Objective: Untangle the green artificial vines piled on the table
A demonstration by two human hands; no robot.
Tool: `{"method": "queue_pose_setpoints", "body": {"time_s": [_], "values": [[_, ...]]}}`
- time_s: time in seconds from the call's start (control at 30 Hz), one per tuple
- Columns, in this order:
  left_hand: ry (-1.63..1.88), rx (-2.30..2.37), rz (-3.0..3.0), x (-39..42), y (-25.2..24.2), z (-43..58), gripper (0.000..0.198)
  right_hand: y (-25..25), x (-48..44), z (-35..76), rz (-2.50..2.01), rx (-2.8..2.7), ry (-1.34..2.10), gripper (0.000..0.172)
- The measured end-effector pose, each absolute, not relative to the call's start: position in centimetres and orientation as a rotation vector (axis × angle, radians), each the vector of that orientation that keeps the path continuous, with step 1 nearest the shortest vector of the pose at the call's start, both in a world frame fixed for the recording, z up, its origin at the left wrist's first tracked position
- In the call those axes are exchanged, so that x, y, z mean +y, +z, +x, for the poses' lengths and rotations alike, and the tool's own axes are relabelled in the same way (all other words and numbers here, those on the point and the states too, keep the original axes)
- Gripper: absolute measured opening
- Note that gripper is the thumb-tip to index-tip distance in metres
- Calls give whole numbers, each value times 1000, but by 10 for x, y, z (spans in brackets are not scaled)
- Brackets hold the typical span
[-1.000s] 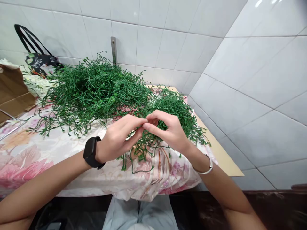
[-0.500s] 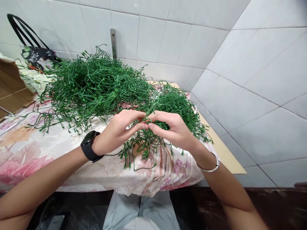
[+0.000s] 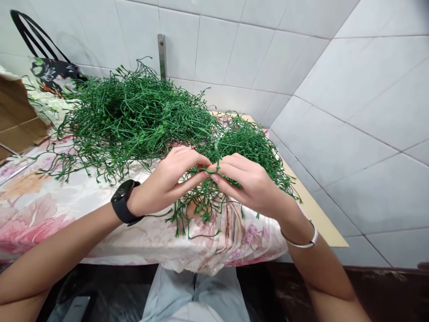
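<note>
A big heap of thin green plastic stems (image 3: 134,120) lies on a table under a floral cloth (image 3: 50,205). A smaller bunch of the same stems (image 3: 250,145) sits at the right. My left hand (image 3: 170,179), with a black watch on its wrist, and my right hand (image 3: 251,183), with a silver bangle, meet fingertip to fingertip over the table's front edge. Both pinch one green sprig (image 3: 201,205) whose thin branches hang down below the fingers.
White tiled walls close in behind and on the right. A brown cardboard box (image 3: 15,118) and a floral bag with black handles (image 3: 50,74) stand at the far left. A metal bracket (image 3: 162,56) is fixed to the back wall. My knees show below the table.
My hands stay joined on the sprig; the right hand's fingers have shifted slightly along it. The view has tilted a little, so everything sits somewhat higher in the picture.
</note>
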State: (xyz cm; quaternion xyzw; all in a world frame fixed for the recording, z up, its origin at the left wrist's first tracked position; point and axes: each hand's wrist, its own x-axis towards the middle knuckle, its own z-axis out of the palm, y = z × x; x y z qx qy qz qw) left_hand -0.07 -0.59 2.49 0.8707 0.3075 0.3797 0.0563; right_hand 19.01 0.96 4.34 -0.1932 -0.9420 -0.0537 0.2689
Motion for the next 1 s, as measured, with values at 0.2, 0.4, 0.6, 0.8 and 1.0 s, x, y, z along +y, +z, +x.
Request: {"method": "queue_pose_setpoints", "body": {"time_s": [0.2, 0.4, 0.6, 0.8, 1.0], "values": [[1060, 1034, 2795, -4, 21, -1, 14, 40, 14, 192, -586, -2603, -242, 20], [976, 1100, 2916, -4, 18, 1, 17, 39, 15, 188, -552, -2614, -351, 19], [1003, 1139, 2987, -8, 19, 1, 19, 40, 12, 186, -562, -2493, -468, 15], [1073, 982, 2759, -13, 29, -2, 13, 45, 7, 187, -567, -2520, -106, 10], [979, 968, 2318, -18, 32, 2, 20, 48, 3, 187, -474, -2561, 318, 10]]}}
